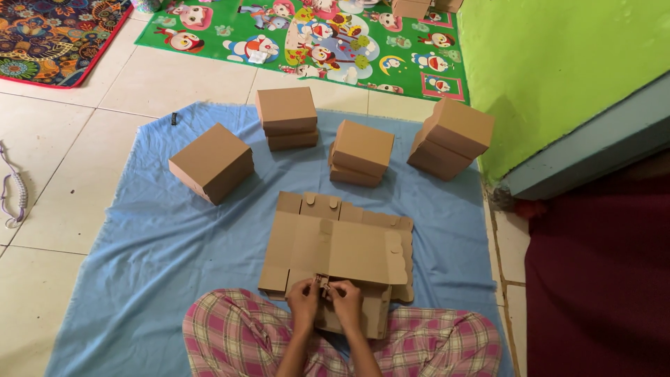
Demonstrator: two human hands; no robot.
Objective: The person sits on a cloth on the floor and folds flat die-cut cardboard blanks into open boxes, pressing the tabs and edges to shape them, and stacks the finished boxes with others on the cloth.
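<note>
Both hands meet at the near edge of the flat cardboard sheet (335, 248), which lies on the blue cloth (160, 251) just beyond the person's crossed legs in checked trousers (237, 335). The left hand (304, 299) and right hand (347, 299) touch, fingers pinched shut on a small tab of the sheet. Beyond the sheet stand a single box (211, 162) and three stacks of boxes (363, 152).

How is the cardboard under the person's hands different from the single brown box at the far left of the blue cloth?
The flat cardboard blank lies unfolded, its flaps spread; the single box is folded up and closed. Both hands, the left hand and the right hand, touch the blank's near edge; the box stands untouched. Both are plain brown cardboard on the blue cloth.
</note>
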